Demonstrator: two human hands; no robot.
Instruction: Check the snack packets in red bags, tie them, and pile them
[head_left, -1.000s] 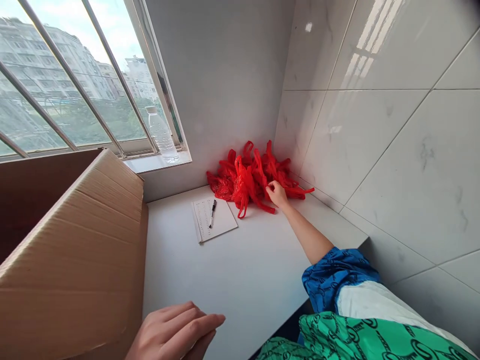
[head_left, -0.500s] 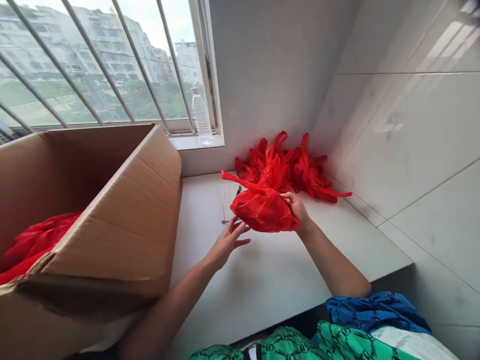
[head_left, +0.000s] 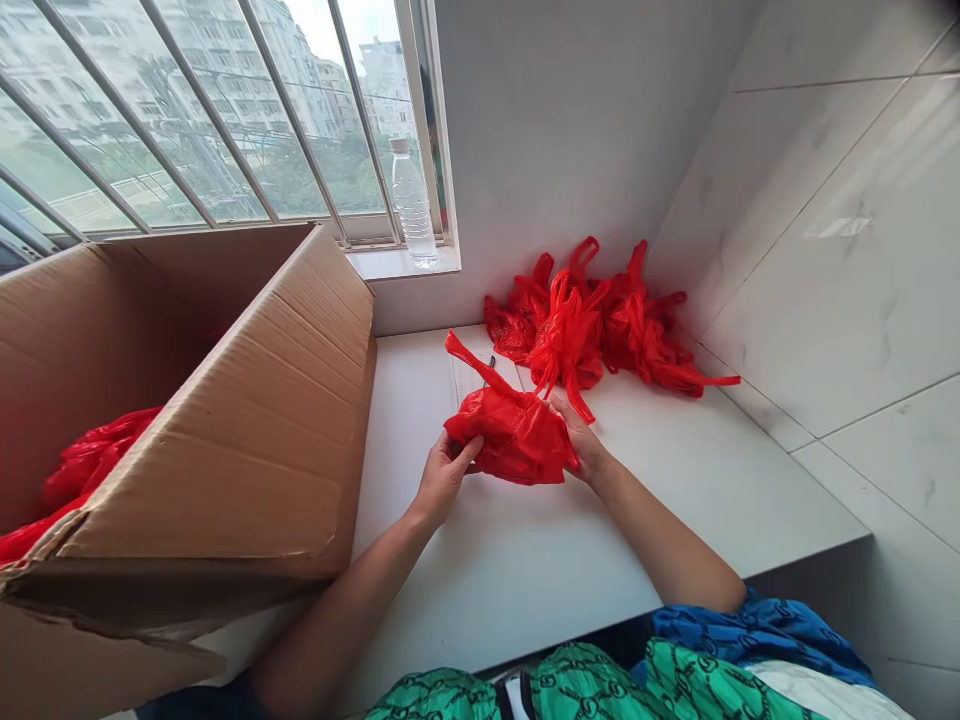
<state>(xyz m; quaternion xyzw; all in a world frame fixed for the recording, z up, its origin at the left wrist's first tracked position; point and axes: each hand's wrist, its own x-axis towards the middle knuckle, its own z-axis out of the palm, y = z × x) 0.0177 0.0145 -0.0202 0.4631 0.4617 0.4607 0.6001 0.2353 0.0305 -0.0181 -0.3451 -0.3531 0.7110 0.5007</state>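
Note:
A filled, tied red plastic bag (head_left: pixel 514 432) is held just above the white counter (head_left: pixel 525 560) between both hands. My left hand (head_left: pixel 444 476) grips its left end with fingers closed on the plastic. My right hand (head_left: pixel 581 446) holds its right side, fingers curled round it. One handle of the bag sticks up to the left. Behind it, a heap of similar red bags (head_left: pixel 592 325) lies in the corner against the walls.
A large open cardboard box (head_left: pixel 225 420) stands at the left, with red bags (head_left: pixel 82 465) inside. A notepad with a pen (head_left: pixel 480 375) lies partly hidden behind the held bag. A clear water bottle (head_left: pixel 413 205) stands on the window sill. Tiled wall at right.
My right hand has carried one red bag from the heap toward me. My left hand, open half a second ago, has closed on the bag's left end. The view has shifted left.

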